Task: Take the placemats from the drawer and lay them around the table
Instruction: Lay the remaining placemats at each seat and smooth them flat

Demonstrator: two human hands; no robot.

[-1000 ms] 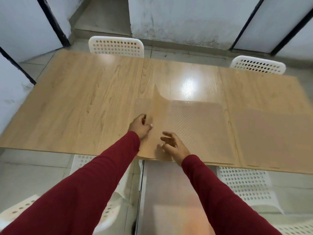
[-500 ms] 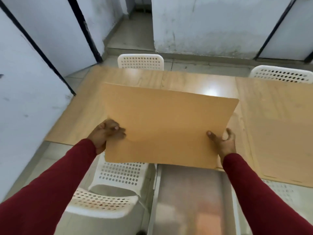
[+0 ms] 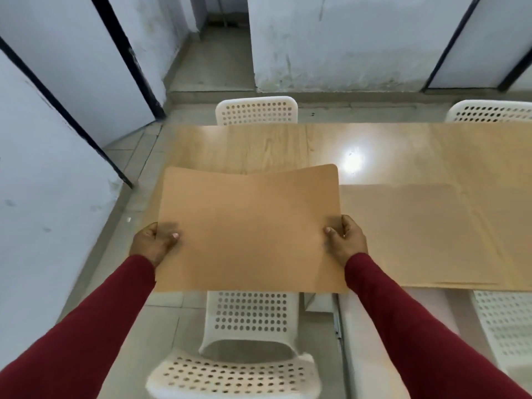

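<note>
White-painted walls (image 3: 331, 44) with dark door frames closed off the room, and a tiled floor ran beneath a long wooden table (image 3: 259, 145) that filled the middle of the view. White perforated chairs stood around it: two at the far side (image 3: 256, 110), one pushed in at the near edge (image 3: 250, 321) directly below the person's arms. On the table's right part lay a stack of placemats (image 3: 426, 234), flat and close to the near edge (how many sheets it held could not be told).

One placemat (image 3: 247, 228) was held in the air over the table's left end, sagging slightly along its far edge. The left hand (image 3: 152, 243) gripped its left side and the right hand (image 3: 347, 240) its right side, each with the thumb pressed on top and the fingers curled under, closed firmly on the sheet.

Judging from this, the step in hand was carrying a single mat to the setting in front of the near chair. The next move would call for lowering it flat, squaring its near edge with the table's edge, and letting go with both hands once the sheet lay fully supported.
</note>
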